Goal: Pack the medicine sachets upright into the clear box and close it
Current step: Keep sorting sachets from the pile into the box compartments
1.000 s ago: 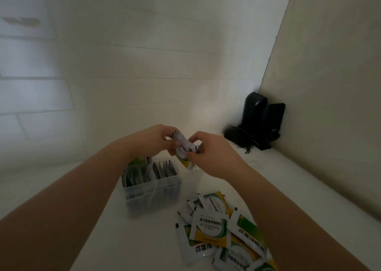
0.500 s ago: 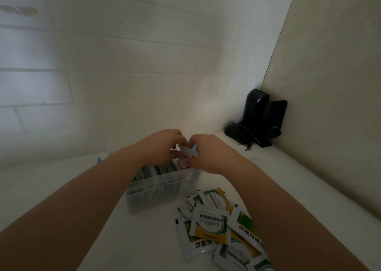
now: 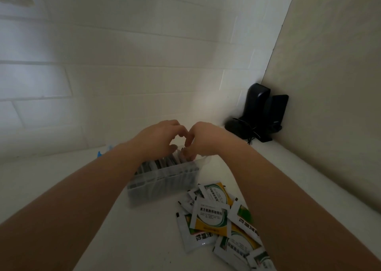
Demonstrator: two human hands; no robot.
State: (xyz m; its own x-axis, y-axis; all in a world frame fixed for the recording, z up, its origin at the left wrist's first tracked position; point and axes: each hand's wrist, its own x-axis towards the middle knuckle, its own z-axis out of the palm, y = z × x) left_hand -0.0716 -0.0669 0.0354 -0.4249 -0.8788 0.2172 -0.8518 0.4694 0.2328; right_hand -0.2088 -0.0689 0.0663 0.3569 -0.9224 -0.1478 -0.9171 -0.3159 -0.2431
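Observation:
The clear box stands on the white surface with several medicine sachets upright inside it. My left hand and my right hand meet over the box's right end, fingers curled down. Between the thumbs they pinch a sachet that is sunk into the box, with only its top edge showing. A loose pile of white, yellow and green sachets lies flat in front of the box, to the right, partly under my right forearm.
A black device with cables sits in the far right corner, where the tiled back wall meets the beige side wall. A small blue piece peeks out behind my left forearm.
Both hands have come down from above the box to its right end. The sachet held up between them has gone down into the box.

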